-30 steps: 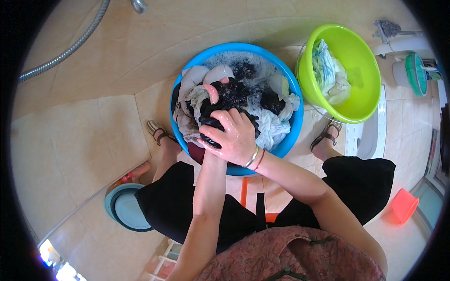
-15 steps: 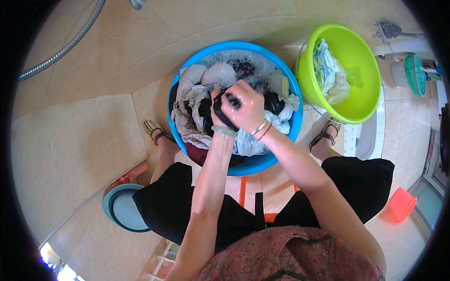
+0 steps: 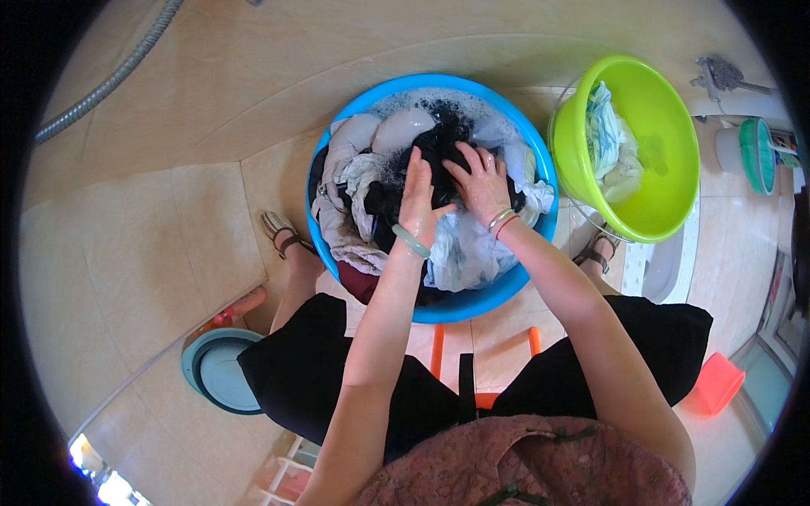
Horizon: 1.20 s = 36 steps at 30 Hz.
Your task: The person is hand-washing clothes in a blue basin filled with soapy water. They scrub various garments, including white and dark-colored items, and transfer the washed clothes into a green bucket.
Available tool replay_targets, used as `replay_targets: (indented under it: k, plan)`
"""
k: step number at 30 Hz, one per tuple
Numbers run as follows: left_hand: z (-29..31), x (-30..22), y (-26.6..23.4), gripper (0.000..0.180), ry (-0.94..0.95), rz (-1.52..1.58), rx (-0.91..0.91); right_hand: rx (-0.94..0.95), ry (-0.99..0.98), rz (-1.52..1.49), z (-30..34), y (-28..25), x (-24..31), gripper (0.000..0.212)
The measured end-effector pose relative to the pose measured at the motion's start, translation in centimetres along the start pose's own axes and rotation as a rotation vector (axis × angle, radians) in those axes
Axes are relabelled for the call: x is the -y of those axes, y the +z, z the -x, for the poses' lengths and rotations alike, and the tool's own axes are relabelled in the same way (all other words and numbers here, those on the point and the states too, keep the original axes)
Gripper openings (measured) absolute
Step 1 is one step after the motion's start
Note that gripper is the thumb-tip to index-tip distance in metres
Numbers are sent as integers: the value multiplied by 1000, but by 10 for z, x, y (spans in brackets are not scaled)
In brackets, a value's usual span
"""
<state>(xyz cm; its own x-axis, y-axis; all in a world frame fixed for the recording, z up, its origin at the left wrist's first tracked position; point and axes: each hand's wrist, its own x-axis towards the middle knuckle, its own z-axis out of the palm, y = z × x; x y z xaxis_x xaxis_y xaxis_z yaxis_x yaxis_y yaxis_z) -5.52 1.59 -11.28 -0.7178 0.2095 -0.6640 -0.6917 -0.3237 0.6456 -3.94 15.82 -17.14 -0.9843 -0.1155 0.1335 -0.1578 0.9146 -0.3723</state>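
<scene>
A blue tub full of soapy water and wet laundry stands between my feet. Both hands are over its middle, at a wet black cloth. My left hand has its fingers stretched out along the cloth's left side. To the right, my right hand lies with fingers spread, its fingertips on the black cloth. Pale garments are heaped on the tub's left side. A white and light-blue cloth lies just below my right hand, and a dark red cloth is at the near left.
A lime-green bucket with wet pale cloths stands right of the tub, partly over a white floor basin. Grey-blue basins sit at the left, an orange container at the right. A metal hose hangs upper left.
My hands were clasped together around the black cloth. Now they have come apart and opened, and the black cloth is spread in the water beyond them.
</scene>
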Motion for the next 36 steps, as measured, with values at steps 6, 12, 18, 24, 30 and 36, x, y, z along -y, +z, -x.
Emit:
replay_targets:
  k: [6, 12, 18, 24, 30, 36]
  plan:
    - [-33, 24, -11, 63, -120, 110, -38, 394, 113, 168, -17, 24, 9, 48]
    - [-27, 26, -2, 56, -77, 68, -61, 351, 120, 19, -43, 37, -13, 48]
    - [6, 19, 1, 56, -47, 298, -1, -111, 150, -615, -30, -6, -5, 30]
    - [5, -6, -10, 51, -110, 631, 517, -149, -186, -853, 11, -137, 79, 25]
    - [45, -1, -36, 39, -37, 563, 389, -237, -70, -1064, 16, -173, 97, 28]
    - [80, -15, 16, 46, -108, 537, 283, -44, 634, -1941, 12, -114, 43, 48]
